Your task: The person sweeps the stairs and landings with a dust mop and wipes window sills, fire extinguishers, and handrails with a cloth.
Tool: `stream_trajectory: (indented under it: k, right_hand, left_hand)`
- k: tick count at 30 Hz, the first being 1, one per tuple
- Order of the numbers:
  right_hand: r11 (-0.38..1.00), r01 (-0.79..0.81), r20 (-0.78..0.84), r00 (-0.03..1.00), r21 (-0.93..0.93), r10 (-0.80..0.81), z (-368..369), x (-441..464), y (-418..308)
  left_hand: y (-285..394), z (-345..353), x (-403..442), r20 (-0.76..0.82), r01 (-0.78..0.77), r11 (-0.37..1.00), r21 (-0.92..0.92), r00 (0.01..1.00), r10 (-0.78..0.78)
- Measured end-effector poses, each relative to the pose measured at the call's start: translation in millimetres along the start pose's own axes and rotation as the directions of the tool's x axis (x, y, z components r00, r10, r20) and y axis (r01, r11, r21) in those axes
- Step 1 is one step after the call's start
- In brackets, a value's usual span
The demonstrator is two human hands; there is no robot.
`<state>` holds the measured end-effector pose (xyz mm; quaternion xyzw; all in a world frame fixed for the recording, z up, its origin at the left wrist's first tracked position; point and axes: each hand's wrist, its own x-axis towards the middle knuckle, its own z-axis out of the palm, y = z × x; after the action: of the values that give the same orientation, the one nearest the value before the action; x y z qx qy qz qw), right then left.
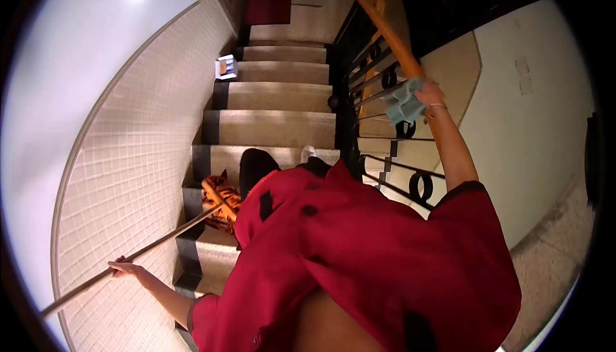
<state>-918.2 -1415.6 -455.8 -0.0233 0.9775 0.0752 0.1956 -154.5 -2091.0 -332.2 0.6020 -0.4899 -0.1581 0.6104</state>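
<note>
My left hand [124, 267] is closed around a long wooden pole [157, 243] at the lower left. The pole slants up to an orange crosspiece [218, 199], beside an orange and black patterned cloth [221, 214] on the steps near my legs. At the right, my right hand [430, 93] presses a grey-green cloth [405, 102] against the orange wooden handrail [398, 45]. Part of the cloth hangs over the railing's inner side.
Stone stairs [276, 95] with dark edges lead to a landing with a dark red mat [269, 1]. A small white box [226, 68] sits by the left wall. Black metal railing bars [378, 83] run along the right. A tiled wall [128, 147] borders the left.
</note>
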Motion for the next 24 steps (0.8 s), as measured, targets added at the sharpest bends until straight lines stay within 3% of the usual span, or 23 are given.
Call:
stream_trajectory:
  k: [3, 5, 6, 10, 11, 13, 15, 17, 18, 20, 21, 23, 24]
  right_hand:
    - [1.0, -0.007, 0.039, 0.999, 0.002, 0.007, -12, 21, -33]
    - [0.999, -0.04, 0.016, 0.999, -0.003, 0.04, -20, 36, -50]
    - [0.998, -0.053, 0.006, 0.999, -0.025, 0.053, -23, 46, -58]
    - [0.994, -0.094, -0.011, 0.996, -0.058, 0.093, -7, 96, -69]
    - [0.994, -0.101, -0.014, 0.995, -0.047, 0.1, -1, 110, -70]
    - [0.994, -0.108, 0.013, 0.994, 0.032, 0.108, -5, 130, -81]
    - [0.998, 0.053, -0.046, 0.998, 0.033, -0.052, 20, 181, -75]
    - [0.978, 0.208, -0.069, 0.975, -0.031, -0.21, 39, 232, -64]
    - [0.994, 0.099, 0.007, 0.995, -0.056, -0.099, 16, 222, -87]
    - [0.991, 0.105, 0.012, 0.994, -0.076, -0.105, 27, 262, -90]
    - [0.999, 0.033, 0.06, 0.998, -0.041, -0.03, 20, 270, -104]
    - [0.999, -0.042, 0.124, 0.991, -0.027, 0.045, 18, 283, -115]
    - [0.999, -0.043, 0.125, 0.991, -0.025, 0.046, 27, 303, -109]
  left_hand:
    - [29, 69, -36, 0.048, -0.145, 0.985, 0.094, 0.989, 0.141]
    - [42, 106, -58, 0.225, -0.245, 0.969, 0.034, 0.946, 0.231]
    - [48, 128, -72, 0.205, -0.207, 0.976, 0.062, 0.96, 0.19]
    - [58, 187, -117, 0.285, -0.324, 0.946, -0.034, 0.904, 0.319]
    - [58, 200, -127, 0.288, -0.286, 0.956, 0.069, 0.923, 0.255]
    - [-13, 224, -97, 0.391, -0.24, 0.969, -0.054, 0.888, 0.242]
    - [-15, 245, -123, 0.392, -0.33, 0.934, -0.139, 0.847, 0.358]
    - [26, 273, -182, 0.341, -0.39, 0.913, -0.119, 0.848, 0.406]
    - [39, 281, -195, 0.367, -0.423, 0.904, -0.062, 0.833, 0.415]
    - [51, 299, -215, 0.384, -0.477, 0.878, 0.022, 0.815, 0.433]
    - [54, 310, -225, 0.382, -0.502, 0.863, 0.061, 0.81, 0.444]
    - [66, 321, -246, 0.443, -0.43, 0.89, 0.15, 0.834, 0.328]
    - [62, 325, -250, 0.462, -0.495, 0.858, 0.141, 0.799, 0.385]
